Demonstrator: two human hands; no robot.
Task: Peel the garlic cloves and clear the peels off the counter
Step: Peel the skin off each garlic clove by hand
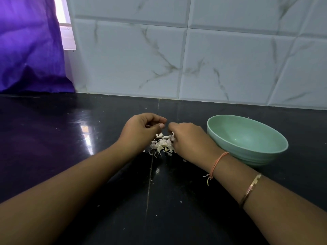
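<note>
Garlic peels [161, 145] lie heaped at frame centre on the black counter [70, 138], left of the green bowl [247, 137]. Judged featherlight, papery and easily scattered: pinch or sweep them together. Left hand [141, 129] and right hand [189, 138] sit close together, fingers curled; what they hold cannot be determined.

Glossy black worktop [70, 147] here, a pale seam running front to back through the middle. Right on that seam sits a small heap of white garlic peels [161, 145], with stray flecks [180, 202] dotted nearer the front. Just to the right stands a pale green bowl [247, 157], upright.
</note>
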